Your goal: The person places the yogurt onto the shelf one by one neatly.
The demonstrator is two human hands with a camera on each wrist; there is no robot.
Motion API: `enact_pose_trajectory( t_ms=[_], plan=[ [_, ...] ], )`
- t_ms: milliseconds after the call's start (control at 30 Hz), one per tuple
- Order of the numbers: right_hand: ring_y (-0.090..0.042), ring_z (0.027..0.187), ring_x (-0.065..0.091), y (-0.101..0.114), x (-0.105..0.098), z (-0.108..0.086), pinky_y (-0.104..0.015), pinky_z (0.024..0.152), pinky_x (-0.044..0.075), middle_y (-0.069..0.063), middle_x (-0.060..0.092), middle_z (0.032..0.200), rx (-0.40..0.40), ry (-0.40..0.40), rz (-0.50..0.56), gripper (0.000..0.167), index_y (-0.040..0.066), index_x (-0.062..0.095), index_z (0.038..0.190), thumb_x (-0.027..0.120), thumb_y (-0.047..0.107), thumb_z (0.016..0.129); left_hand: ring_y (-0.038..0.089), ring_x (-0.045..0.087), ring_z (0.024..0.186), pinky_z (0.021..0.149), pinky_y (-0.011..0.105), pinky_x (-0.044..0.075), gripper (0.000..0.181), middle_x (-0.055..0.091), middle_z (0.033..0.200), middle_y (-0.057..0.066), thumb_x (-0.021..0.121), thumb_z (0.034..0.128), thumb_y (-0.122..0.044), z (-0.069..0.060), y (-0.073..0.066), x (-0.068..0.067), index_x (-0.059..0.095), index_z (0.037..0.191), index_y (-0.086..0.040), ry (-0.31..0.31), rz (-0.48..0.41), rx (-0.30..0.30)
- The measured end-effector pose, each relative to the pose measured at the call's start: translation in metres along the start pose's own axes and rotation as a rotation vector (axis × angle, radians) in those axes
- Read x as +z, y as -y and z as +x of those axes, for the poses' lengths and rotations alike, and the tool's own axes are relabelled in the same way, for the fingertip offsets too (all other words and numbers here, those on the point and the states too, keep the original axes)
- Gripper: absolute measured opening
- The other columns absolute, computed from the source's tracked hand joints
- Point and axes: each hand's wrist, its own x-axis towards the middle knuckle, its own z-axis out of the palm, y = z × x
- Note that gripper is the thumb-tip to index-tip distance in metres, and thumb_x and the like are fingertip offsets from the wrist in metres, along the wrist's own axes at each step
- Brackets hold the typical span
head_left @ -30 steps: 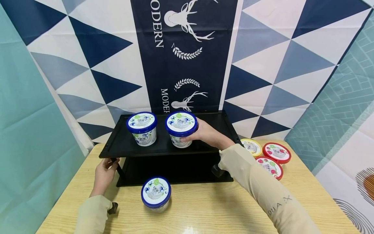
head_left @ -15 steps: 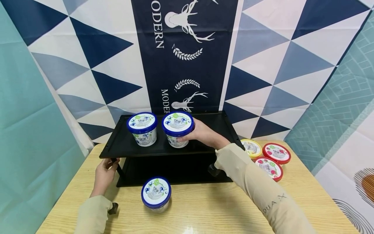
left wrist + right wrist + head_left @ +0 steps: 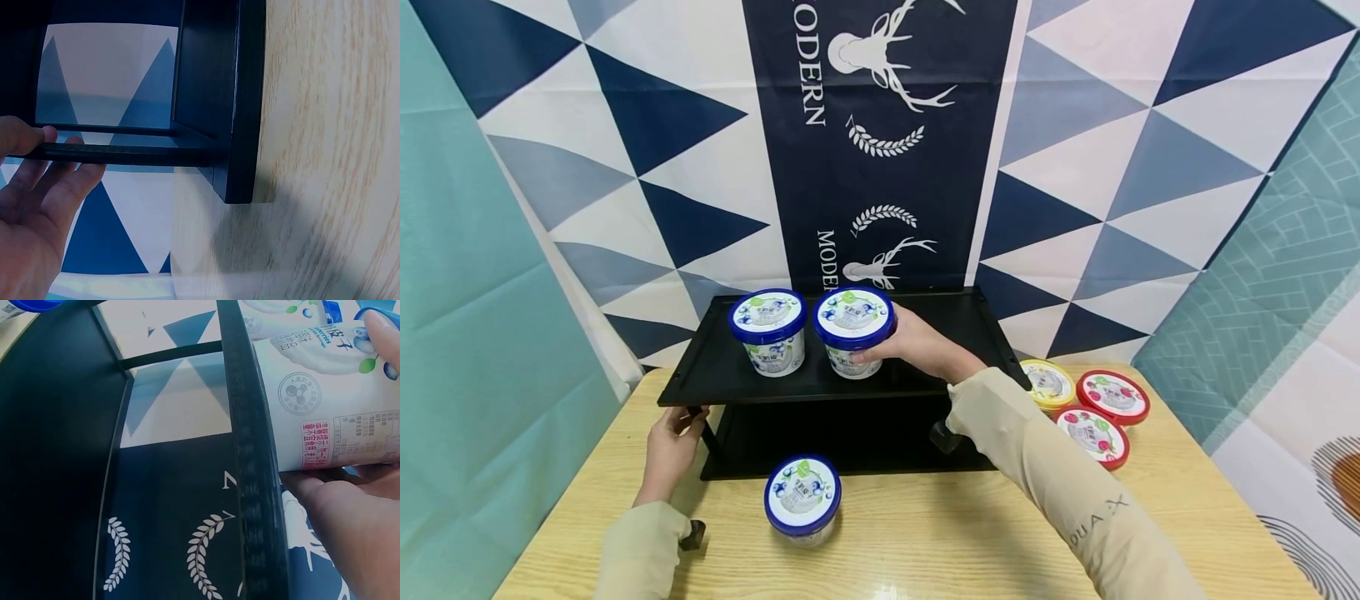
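My right hand (image 3: 919, 342) grips a white tub with a blue lid (image 3: 854, 317), standing upright on the top tier of a black two-tier shelf (image 3: 943, 325). Blueberries are printed on its side, seen in the right wrist view. To its left on the same tier is a matching blue-lidded tub (image 3: 769, 321), a small gap apart. At the shelf's front left corner, my left hand (image 3: 670, 446) holds a thin black post (image 3: 125, 154), thumb on one side and fingers on the other. A third blue-lidded tub (image 3: 802, 500) stands on the table in front of the shelf.
Right of the shelf, two red-lidded tubs (image 3: 1112, 396) and one yellow-lidded tub (image 3: 1047, 383) stand together on the wooden table (image 3: 940, 542). The shelf's lower tier (image 3: 842, 450) lies in shadow. A patterned cloth (image 3: 700, 125) hangs close behind the shelf.
My right hand has shifted the blue-lidded tub slightly left along the top tier, nearer the other tub. The left hand has stayed on the post.
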Motion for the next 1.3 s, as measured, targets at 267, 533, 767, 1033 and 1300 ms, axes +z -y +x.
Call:
enact_pose_trajectory(
  t_ms=[267, 533, 767, 1033, 1300],
  plan=[
    [-0.025, 0.127, 0.045, -0.002, 0.002, 0.003, -0.048, 0.112, 0.031, -0.003, 0.048, 0.136, 0.005, 0.004, 0.016, 0.086, 0.019, 0.032, 0.141, 0.081, 0.014, 0.071, 0.036, 0.056, 0.115, 0.091, 0.037, 0.051, 0.023, 0.058, 0.118, 0.019, 0.048, 0.0966, -0.009, 0.000, 0.000, 0.000, 0.057, 0.118, -0.007, 0.004, 0.000, -0.001],
    [-0.022, 0.125, 0.047, -0.003, 0.005, 0.007, -0.046, 0.111, 0.032, 0.000, 0.050, 0.133, 0.020, -0.016, 0.021, 0.086, 0.021, 0.035, 0.140, 0.083, 0.017, 0.069, 0.036, 0.057, 0.114, 0.091, 0.037, 0.051, 0.022, 0.058, 0.115, 0.019, 0.050, 0.0959, -0.009, 0.000, 0.002, 0.001, 0.057, 0.116, -0.006, -0.009, 0.001, 0.004],
    [-0.022, 0.125, 0.047, -0.005, 0.006, 0.011, -0.046, 0.111, 0.033, 0.000, 0.051, 0.133, 0.021, -0.019, 0.034, 0.086, 0.021, 0.036, 0.139, 0.084, 0.016, 0.068, 0.035, 0.057, 0.114, 0.087, 0.026, 0.049, 0.022, 0.058, 0.117, 0.018, 0.049, 0.0963, -0.010, 0.000, 0.001, 0.001, 0.057, 0.116, -0.007, -0.006, -0.001, -0.006],
    [-0.023, 0.124, 0.048, -0.007, 0.006, 0.015, -0.046, 0.110, 0.033, 0.000, 0.051, 0.133, 0.009, -0.012, 0.026, 0.085, 0.021, 0.037, 0.139, 0.084, 0.017, 0.068, 0.035, 0.056, 0.114, 0.091, 0.040, 0.050, 0.023, 0.058, 0.118, 0.018, 0.048, 0.0967, -0.010, 0.000, 0.000, 0.001, 0.056, 0.118, -0.007, 0.001, 0.003, -0.013],
    [-0.025, 0.125, 0.047, -0.008, 0.005, 0.016, -0.047, 0.110, 0.034, -0.002, 0.050, 0.134, 0.012, 0.008, 0.054, 0.082, 0.020, 0.035, 0.140, 0.080, 0.013, 0.071, 0.035, 0.057, 0.113, 0.076, 0.007, 0.042, 0.020, 0.059, 0.117, 0.018, 0.048, 0.0965, -0.010, 0.000, 0.001, 0.001, 0.056, 0.115, -0.007, 0.005, 0.000, -0.011]
  ],
)
